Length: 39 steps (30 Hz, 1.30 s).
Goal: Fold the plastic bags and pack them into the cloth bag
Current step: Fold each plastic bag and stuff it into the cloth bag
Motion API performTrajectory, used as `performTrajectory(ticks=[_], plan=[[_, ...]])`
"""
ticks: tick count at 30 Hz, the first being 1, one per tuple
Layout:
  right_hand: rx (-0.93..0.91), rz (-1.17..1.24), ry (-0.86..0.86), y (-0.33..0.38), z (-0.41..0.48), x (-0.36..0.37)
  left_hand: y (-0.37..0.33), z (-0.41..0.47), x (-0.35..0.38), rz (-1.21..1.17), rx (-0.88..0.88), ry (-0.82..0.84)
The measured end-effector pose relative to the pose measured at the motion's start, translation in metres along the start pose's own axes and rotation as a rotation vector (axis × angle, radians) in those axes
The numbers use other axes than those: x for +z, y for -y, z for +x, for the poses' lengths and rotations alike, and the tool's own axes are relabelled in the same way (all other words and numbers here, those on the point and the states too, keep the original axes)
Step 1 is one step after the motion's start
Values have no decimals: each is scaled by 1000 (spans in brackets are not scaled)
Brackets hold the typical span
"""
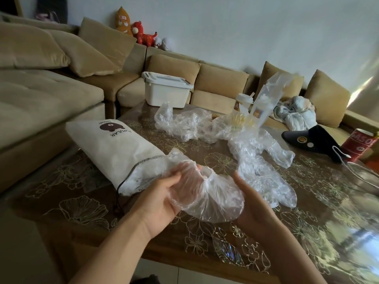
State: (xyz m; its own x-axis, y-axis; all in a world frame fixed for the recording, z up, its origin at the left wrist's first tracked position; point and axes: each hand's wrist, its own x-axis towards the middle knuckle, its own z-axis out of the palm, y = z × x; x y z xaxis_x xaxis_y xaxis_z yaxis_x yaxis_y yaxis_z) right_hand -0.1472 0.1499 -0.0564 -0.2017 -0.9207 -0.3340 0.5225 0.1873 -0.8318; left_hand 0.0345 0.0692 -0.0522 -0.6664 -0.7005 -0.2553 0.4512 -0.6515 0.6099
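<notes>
**Folding one bag at the cloth bag's mouth**

The plastic bag (207,193) is clear, crumpled and bunched into a rough roll. It's held in the air between both hands, over the near part of the table (82,210) & right beside the cloth bag (110,148). The left hand (162,195) grips its left end, thumb on top, fingers curled behind the film & visible thru it. The right hand (252,201) cups the right end, palm inward, thumb up. Its fingers are hidden by plastic, so I can't tell if they close on it or just prop it.

The cloth bag lies flat, left of the hands, w/ mouth & drawstring toward the person and the printed end away. White film bulges out of the mouth, so some packing looks done.

Step, as I judge it: compacting this one bag, not yet stuffed in. The task looks approx. partway. Loose bags (184,124) lie crumpled mid-table, a second heap (262,160) sits nearer the right hand, and a stiffer upright bag (268,95) stands behind.

The next move prob. calls for squeezing the air out and rolling tighter. Then one hand holds the mouth open while the other pushes the bundle in. The film will likely spring back, & what's already at the mouth could spill.

Further out are a white lidded box (166,92) at the far edge and a cup (244,99). On the right are a black slipper-like item (313,138), a red can (361,144) & a white cable (344,158). A tan sofa (41,99) runs round the table.
</notes>
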Motion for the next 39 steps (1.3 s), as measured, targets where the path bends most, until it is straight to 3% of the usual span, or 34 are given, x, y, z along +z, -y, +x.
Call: performTrajectory(ticks=[3,7,13,20,24,26,28,29,31,33,34,36,39], plan=[[79,-17,163,7,-2,3,-3,-4,-2,76,4,42],[-43,-266,20,7,0,0,-8,-9,-8,327,-47,90],[-150,-526,31,9,-11,-1,-3,-8,-9,770,34,-209],[-166,-544,-41,5,-13,-18,10,13,-14,753,-9,-437],[-236,-728,-187,-2,-5,-27,11,15,-17,677,-70,-467],[-288,-888,-266,-4,-1,-29,12,12,-16,881,28,-498],[-388,-1110,-399,-7,2,-32,14,5,-14,1443,270,-532],[-487,-1250,-495,-9,1,-33,16,2,-11,1675,443,-518],[-781,-1436,-602,-12,-4,-31,19,-1,-7,1778,697,-327],[-1001,-1476,-482,-18,-8,-24,25,3,-4,1734,703,-101],[-1027,-1510,-381,-21,-8,-20,29,6,-4,1738,662,-21],[-935,-1641,-199,-27,0,-16,36,16,-8,1820,582,57],[-653,-1815,-55,-34,10,-26,40,24,-20,2056,365,48]])
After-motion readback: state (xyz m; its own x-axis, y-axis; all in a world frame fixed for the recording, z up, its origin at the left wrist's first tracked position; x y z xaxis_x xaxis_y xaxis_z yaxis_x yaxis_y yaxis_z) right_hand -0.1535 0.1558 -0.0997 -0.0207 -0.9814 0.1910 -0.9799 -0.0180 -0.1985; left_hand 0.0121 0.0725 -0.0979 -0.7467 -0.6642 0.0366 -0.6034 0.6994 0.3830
